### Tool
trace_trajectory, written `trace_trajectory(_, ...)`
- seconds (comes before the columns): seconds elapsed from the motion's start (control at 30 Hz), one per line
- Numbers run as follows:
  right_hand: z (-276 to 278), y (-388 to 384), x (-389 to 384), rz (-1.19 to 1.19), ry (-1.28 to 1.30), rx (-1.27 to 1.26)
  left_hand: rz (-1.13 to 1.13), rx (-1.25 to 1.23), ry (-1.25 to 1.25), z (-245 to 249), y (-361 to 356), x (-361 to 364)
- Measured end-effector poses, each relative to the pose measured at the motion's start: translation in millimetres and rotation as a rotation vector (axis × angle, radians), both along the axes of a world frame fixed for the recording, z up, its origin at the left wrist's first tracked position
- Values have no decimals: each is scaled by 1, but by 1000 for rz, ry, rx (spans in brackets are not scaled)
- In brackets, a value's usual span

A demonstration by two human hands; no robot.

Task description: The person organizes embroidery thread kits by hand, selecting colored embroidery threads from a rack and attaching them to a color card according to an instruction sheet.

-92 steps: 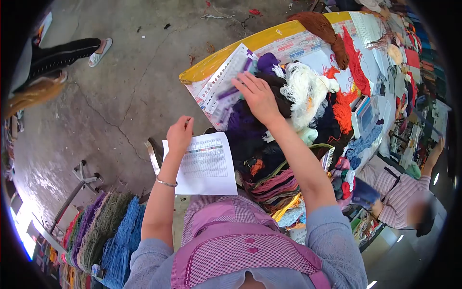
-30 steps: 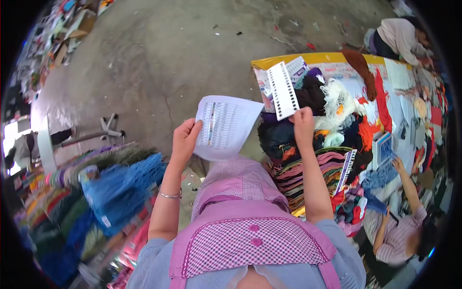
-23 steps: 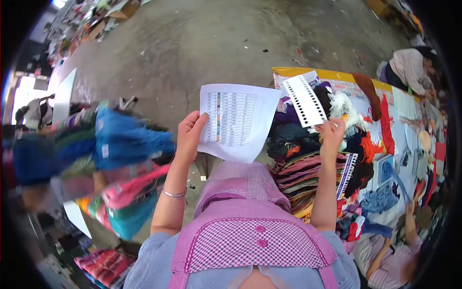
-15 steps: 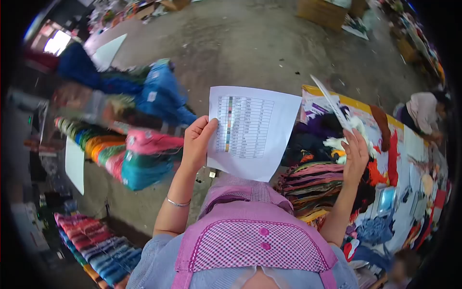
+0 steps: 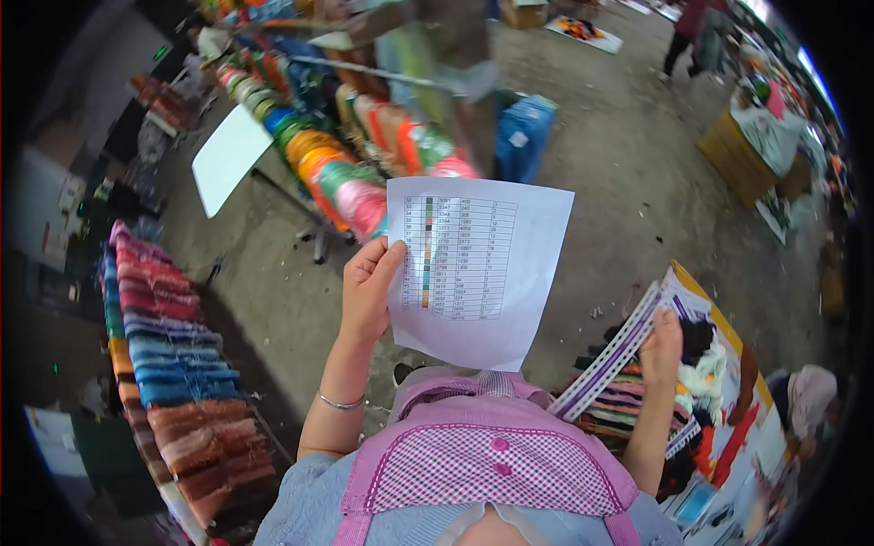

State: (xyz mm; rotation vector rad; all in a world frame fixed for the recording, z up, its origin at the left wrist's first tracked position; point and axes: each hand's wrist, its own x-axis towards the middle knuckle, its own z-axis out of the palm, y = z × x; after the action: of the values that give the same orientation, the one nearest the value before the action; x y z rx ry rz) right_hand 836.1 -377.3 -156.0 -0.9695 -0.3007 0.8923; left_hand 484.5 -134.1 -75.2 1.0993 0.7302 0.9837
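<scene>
My left hand [image 5: 369, 287] is closed on the left edge of a white printed sheet [image 5: 537, 264], thumb in front. The sheet carries a table with rows of numbers and a column of small colour swatches, and faces me. On the right, my right hand [image 5: 662, 350] grips a long white strip [image 5: 605, 357] with a purple stripe and what look like small holes along its edges. The strip slants down and left from the fingers. Beneath that hand lie bundles of coloured thread [image 5: 619, 396] on a table.
Racks of coloured yarn skeins [image 5: 177, 350] stand at lower left, and more skeins [image 5: 319, 155] hang ahead. A white board [image 5: 229, 162] stands between them. Cardboard boxes [image 5: 742, 159] are at upper right. One person [image 5: 696, 41] stands far off; another [image 5: 810, 400] is at the right table.
My view has turned left, bringing the yarn racks further into sight. The right hand has lowered, and the strip now points down and left instead of up. The sheet stays in my left hand.
</scene>
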Motion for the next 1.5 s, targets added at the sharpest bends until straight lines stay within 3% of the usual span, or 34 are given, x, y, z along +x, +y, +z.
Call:
trace_trajectory(0.13, -32, 51, -87, 332, 95, -131, 170, 18, -54, 4, 9, -74)
trace_trajectory(0.33, 5, 126, -217, 587, 30, -54, 359, 50, -84, -9, 30, -205)
trace_trajectory(0.6, 43, 276, -399, 952, -633, -5, 535, 18, -98, -20, 67, -376)
trace_trajectory(0.83, 43, 385, -521, 1259, -406, -97, 631, 30, -81, -44, 132, -474)
trace_trajectory(1.2, 43, 635, -667, 1389, -513, -11, 831, 156, 216, -21, 316, -618)
trace_trajectory(1.33, 64, 702, -715, 1453, -488, -61, 821, 147, 189, -9, 384, -658)
trace_trajectory(1.47, 39, 772, -752, 1262, -432, -64, 860, 210, 339, -7, 467, -697)
trace_trajectory(1.5, 32, 790, -760, 1136, -433, -73, 894, 322, 348, -3, 490, -702)
